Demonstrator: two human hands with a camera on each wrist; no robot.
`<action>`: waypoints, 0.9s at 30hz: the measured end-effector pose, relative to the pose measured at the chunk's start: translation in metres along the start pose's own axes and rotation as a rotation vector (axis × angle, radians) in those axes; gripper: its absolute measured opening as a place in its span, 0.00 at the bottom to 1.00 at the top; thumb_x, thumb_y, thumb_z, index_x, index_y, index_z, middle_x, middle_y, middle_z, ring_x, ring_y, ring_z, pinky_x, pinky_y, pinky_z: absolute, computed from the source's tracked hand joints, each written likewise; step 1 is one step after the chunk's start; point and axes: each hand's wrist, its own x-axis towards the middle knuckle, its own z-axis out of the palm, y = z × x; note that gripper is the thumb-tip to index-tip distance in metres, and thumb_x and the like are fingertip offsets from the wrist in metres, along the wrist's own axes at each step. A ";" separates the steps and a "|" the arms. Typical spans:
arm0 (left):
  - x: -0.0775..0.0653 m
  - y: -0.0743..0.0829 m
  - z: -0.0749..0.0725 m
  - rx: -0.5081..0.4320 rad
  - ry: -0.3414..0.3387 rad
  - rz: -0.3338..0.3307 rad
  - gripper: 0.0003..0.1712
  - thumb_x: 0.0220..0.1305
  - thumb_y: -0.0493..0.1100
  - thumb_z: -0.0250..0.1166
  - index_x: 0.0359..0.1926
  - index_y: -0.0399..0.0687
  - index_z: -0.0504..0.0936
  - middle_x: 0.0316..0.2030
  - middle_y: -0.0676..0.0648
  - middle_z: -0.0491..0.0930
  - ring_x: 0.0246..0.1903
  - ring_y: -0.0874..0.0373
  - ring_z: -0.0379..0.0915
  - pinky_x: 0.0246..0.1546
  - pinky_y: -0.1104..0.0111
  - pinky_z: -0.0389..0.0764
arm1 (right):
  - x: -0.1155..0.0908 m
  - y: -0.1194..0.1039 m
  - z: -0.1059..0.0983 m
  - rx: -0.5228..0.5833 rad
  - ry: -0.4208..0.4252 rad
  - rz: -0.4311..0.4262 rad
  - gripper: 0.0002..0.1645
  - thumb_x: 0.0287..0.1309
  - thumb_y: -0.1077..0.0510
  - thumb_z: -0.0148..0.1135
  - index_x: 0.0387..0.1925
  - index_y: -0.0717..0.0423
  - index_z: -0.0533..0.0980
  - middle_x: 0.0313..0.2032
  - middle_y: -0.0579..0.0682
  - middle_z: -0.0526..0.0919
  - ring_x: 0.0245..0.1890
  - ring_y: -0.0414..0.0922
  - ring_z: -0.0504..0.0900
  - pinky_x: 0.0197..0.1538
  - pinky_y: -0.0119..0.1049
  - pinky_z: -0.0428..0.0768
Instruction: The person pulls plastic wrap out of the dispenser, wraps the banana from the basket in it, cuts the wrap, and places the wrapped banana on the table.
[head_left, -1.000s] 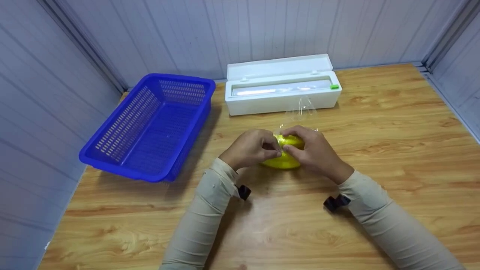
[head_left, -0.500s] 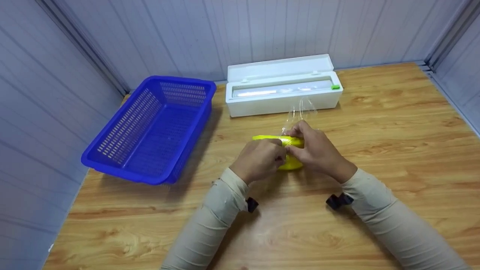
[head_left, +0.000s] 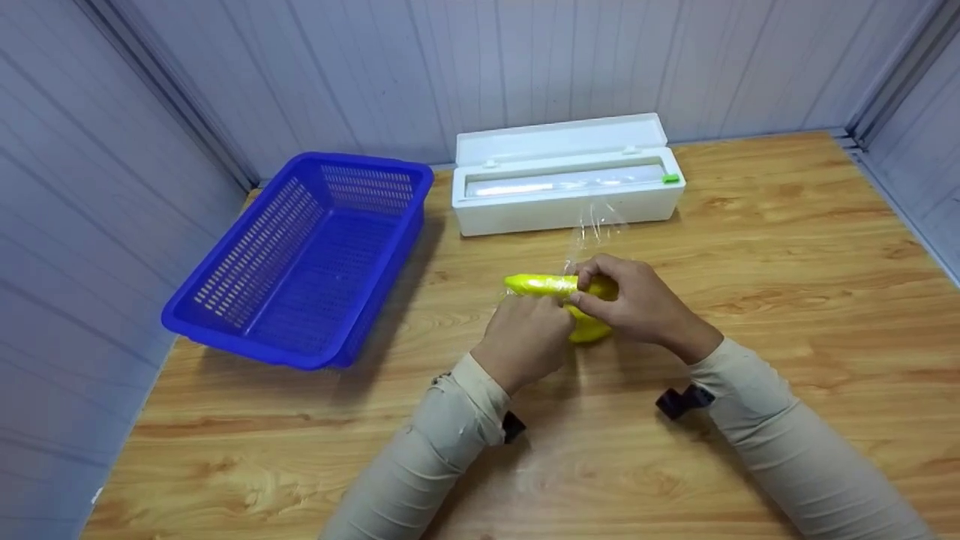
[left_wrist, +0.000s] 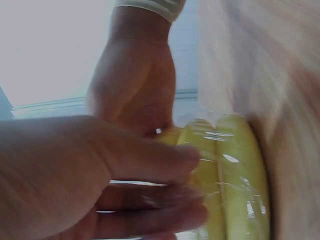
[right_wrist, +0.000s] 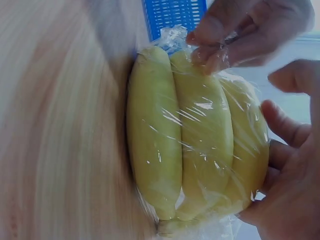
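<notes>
A bunch of yellow bananas, wrapped in clear cling film, lies on the wooden table in front of the person. My left hand is on the near left of the bunch; in the right wrist view its fingertips pinch a gathered edge of the film at one end of the bananas. My right hand grips the bunch from the right, thumb toward the near side and fingers over the far side. A loose stretch of film shows between the bunch and the white box.
A white cling film dispenser box stands behind, its lid raised and a green slider at its right end. To the left is a blue plastic basket. Panelled walls border the table.
My left hand has turned over and come toward the person and slightly right, uncovering the left end of the bananas. My right hand keeps its place on the bunch.
</notes>
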 end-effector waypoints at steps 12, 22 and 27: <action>-0.009 -0.004 -0.013 -0.120 -0.250 0.049 0.11 0.57 0.46 0.66 0.23 0.49 0.74 0.18 0.54 0.67 0.18 0.58 0.65 0.20 0.62 0.76 | 0.004 0.000 0.010 -0.132 0.005 -0.042 0.25 0.50 0.53 0.79 0.36 0.54 0.68 0.51 0.53 0.82 0.50 0.51 0.79 0.52 0.48 0.77; -0.006 -0.025 -0.015 -0.332 -0.377 0.050 0.28 0.69 0.48 0.61 0.68 0.44 0.72 0.46 0.44 0.83 0.44 0.50 0.81 0.47 0.57 0.81 | 0.001 0.013 0.016 -0.179 0.141 -0.175 0.23 0.52 0.59 0.78 0.38 0.58 0.69 0.49 0.54 0.79 0.53 0.50 0.77 0.53 0.46 0.77; -0.002 -0.045 -0.009 -0.419 -0.211 0.002 0.20 0.68 0.41 0.62 0.60 0.51 0.81 0.49 0.48 0.84 0.43 0.55 0.81 0.42 0.64 0.82 | 0.002 0.015 0.015 -0.202 0.162 -0.199 0.23 0.52 0.61 0.77 0.39 0.59 0.69 0.47 0.56 0.79 0.48 0.50 0.77 0.49 0.45 0.78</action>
